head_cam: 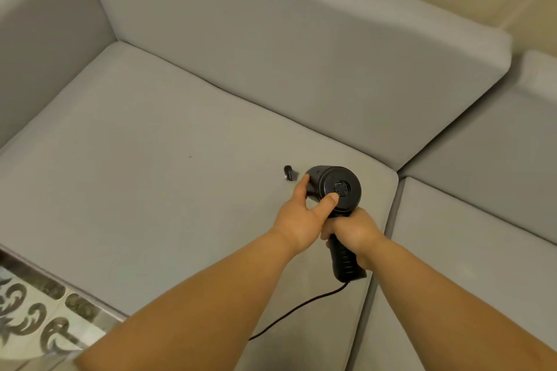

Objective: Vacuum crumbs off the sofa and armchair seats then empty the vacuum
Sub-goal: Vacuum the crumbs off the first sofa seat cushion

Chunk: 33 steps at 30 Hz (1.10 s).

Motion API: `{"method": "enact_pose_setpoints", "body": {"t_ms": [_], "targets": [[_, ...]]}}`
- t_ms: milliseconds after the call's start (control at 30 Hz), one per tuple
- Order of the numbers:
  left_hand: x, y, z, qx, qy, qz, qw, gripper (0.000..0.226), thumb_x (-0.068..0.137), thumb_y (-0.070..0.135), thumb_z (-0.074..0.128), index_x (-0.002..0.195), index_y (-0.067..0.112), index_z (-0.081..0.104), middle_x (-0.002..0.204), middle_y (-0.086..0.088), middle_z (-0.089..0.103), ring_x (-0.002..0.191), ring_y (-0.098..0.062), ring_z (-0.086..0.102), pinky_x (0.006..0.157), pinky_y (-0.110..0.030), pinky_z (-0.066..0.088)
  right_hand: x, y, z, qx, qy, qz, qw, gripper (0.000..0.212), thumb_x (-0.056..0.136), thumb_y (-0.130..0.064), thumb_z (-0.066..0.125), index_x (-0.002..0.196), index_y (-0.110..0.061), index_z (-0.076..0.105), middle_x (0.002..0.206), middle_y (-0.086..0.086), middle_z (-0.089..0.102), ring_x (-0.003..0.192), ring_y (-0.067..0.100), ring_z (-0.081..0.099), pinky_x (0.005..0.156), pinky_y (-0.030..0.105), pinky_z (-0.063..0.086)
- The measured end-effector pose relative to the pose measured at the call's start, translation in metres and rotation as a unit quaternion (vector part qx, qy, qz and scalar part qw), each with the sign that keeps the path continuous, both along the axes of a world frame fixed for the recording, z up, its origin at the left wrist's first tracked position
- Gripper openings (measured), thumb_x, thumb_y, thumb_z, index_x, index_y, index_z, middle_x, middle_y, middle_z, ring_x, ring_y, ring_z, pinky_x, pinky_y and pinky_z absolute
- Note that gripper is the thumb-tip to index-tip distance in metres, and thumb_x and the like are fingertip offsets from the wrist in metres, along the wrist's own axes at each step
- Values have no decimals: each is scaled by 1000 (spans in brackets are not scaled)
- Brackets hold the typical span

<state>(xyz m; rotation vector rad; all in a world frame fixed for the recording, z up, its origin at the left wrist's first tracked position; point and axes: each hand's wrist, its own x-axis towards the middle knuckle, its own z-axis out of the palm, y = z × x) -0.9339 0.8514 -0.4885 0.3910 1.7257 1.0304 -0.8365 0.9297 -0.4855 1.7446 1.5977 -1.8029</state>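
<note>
Grey sofa (150,190) upholstery fills nearly the whole view, its seat cushion running from the armrest at the left to a seam at the right. Over the right end of that cushion is the black handheld vacuum (334,187), its round vented rear cap facing the camera and its barrel pointing away, toward the backrest. The right hand (352,232) is wrapped around the vacuum's ribbed handle, fingers curled tight. The left hand (301,220) grips the barrel, fingers curled over its far side and thumb pressed against the rear cap. A small black nozzle piece (290,172) shows just beyond the left fingertips; whether it is joined to the barrel cannot be told. A black cord (301,307) trails from the handle's base across the cushion toward the front edge.

Left of the vacuum the cushion stretches broad and bare, with one tiny dark speck (190,156) on it. Right of the seam begins a second seat (470,265) with its own backrest. Patterned floor (33,310) shows below the sofa's front edge at lower left.
</note>
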Motion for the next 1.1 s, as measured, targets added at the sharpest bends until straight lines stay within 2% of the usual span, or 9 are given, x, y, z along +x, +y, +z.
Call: {"method": "enact_pose_setpoints", "body": {"t_ms": [67, 200, 300, 433, 500, 633, 900, 967, 1100], "targets": [[10, -2, 3, -5, 2, 4, 1000, 77, 86, 54, 55, 149, 37, 15, 143, 6, 45, 121, -10, 44, 90, -22, 32, 9, -1, 2, -4, 2, 9, 1000, 22, 66, 7, 67, 86, -1, 64, 75, 16, 61, 69, 30, 57, 65, 37, 49], [36, -12, 3, -12, -4, 13, 1000, 77, 87, 53, 56, 149, 38, 14, 142, 5, 45, 114, -7, 43, 89, -22, 32, 35, -8, -2, -7, 3, 23, 1000, 26, 65, 7, 67, 90, -1, 64, 77, 17, 61, 72, 32, 58, 67, 38, 50], [61, -21, 3, -15, -5, 19, 1000, 77, 87, 52, 56, 150, 37, 13, 144, 3, 43, 125, -11, 42, 90, -22, 31, 59, -15, -3, -5, 6, 33, 999, 24, 65, 7, 67, 87, 0, 64, 75, 17, 61, 71, 31, 57, 67, 39, 49], [98, -31, 5, -19, 2, 23, 1000, 76, 88, 51, 56, 150, 37, 13, 143, 2, 45, 112, -6, 40, 88, -22, 32, 93, -25, -6, -11, 15, 38, 999, 25, 65, 7, 67, 88, -1, 64, 77, 17, 61, 72, 31, 57, 69, 41, 50], [114, -36, 5, -22, 3, 27, 999, 76, 88, 50, 56, 150, 37, 13, 143, 2, 45, 114, -8, 42, 89, -23, 32, 109, -30, -6, -20, 17, 43, 999, 25, 65, 6, 67, 88, -2, 63, 78, 17, 61, 73, 32, 57, 69, 41, 50], [144, -48, 7, -26, 5, 34, 999, 76, 88, 49, 57, 150, 36, 14, 144, 2, 44, 126, -16, 45, 93, -24, 34, 138, -41, -5, -27, 21, 51, 998, 24, 64, 6, 68, 85, -4, 64, 78, 15, 62, 74, 32, 57, 70, 41, 51], [172, -60, 9, -29, 9, 38, 999, 76, 88, 49, 57, 150, 35, 15, 143, 3, 44, 121, -21, 51, 102, -32, 39, 165, -52, -3, -29, 23, 57, 998, 23, 61, 6, 68, 81, -5, 63, 79, 15, 62, 73, 31, 57, 68, 40, 51], [172, -61, 10, -25, 8, 40, 999, 77, 87, 50, 57, 149, 35, 15, 143, 3, 44, 121, -19, 51, 102, -32, 39, 166, -52, -2, -22, 23, 58, 998, 25, 61, 5, 68, 84, -4, 64, 80, 16, 62, 73, 31, 57, 69, 41, 51], [164, -58, 13, -9, 12, 43, 999, 75, 86, 50, 59, 149, 36, 18, 139, 5, 46, 110, -3, 43, 92, -23, 34, 160, -51, 3, 9, 27, 48, 998, 29, 60, 2, 68, 88, -4, 65, 79, 15, 64, 72, 32, 59, 70, 42, 53]]}}
